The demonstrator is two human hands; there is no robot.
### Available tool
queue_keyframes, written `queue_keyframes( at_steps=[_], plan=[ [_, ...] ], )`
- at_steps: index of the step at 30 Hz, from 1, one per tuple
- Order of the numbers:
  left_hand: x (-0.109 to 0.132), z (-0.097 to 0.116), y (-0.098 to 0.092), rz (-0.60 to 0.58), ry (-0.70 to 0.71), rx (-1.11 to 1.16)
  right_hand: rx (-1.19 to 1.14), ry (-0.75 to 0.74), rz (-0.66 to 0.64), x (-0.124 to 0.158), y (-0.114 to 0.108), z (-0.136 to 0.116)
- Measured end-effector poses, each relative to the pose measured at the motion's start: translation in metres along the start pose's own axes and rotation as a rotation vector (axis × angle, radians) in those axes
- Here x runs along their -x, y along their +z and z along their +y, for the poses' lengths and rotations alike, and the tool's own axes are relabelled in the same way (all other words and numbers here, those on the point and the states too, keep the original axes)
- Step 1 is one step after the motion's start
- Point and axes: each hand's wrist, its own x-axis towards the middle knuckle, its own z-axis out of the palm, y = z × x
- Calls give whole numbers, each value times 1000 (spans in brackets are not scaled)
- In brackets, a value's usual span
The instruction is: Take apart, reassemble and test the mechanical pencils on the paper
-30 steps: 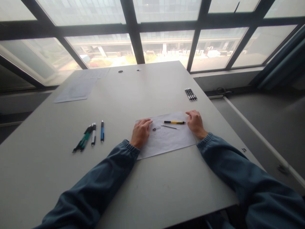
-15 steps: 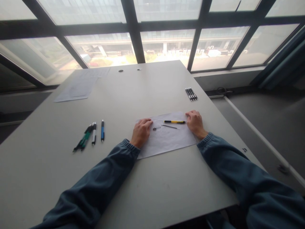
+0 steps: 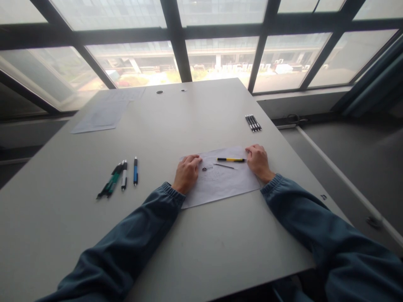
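A sheet of white paper lies on the table in front of me, with faint marks on it. My left hand rests over its left edge, loosely bent fingers lying on the sheet and nothing visible in them. At the right edge lies my right hand, its fingers partly curled and the index finger reaching onto the paper, holding nothing I can see. Between the hands are a yellow and black pen barrel, a thin pen refill and a small dark pen tip with what looks like a spring beside it.
To the left lie green pens, a white pen and a blue pen. Several black and white pens sit in a row near the right edge. More paper sheets lie at the far left of the white table.
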Motion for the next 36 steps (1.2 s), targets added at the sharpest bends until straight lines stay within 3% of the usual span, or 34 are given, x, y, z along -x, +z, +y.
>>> queue_keyframes(
  at_steps=[5, 10, 15, 25, 36],
  plan=[
    [-1, 10, -6, 74, 52, 65, 1, 22, -1, 0, -2, -3],
    [-1, 11, -6, 34, 151, 111, -60, -7, 71, -1, -8, -11],
    [0, 5, -2, -17, 174, 94, -150, -141, 98, 4, -19, -30],
    [0, 2, 1, -61, 181, 130, -172, -436, -202, 18, -21, -52],
    [0, 2, 2, -45, 207, 140, -19, -539, -296, 17, -23, -51]
  ],
)
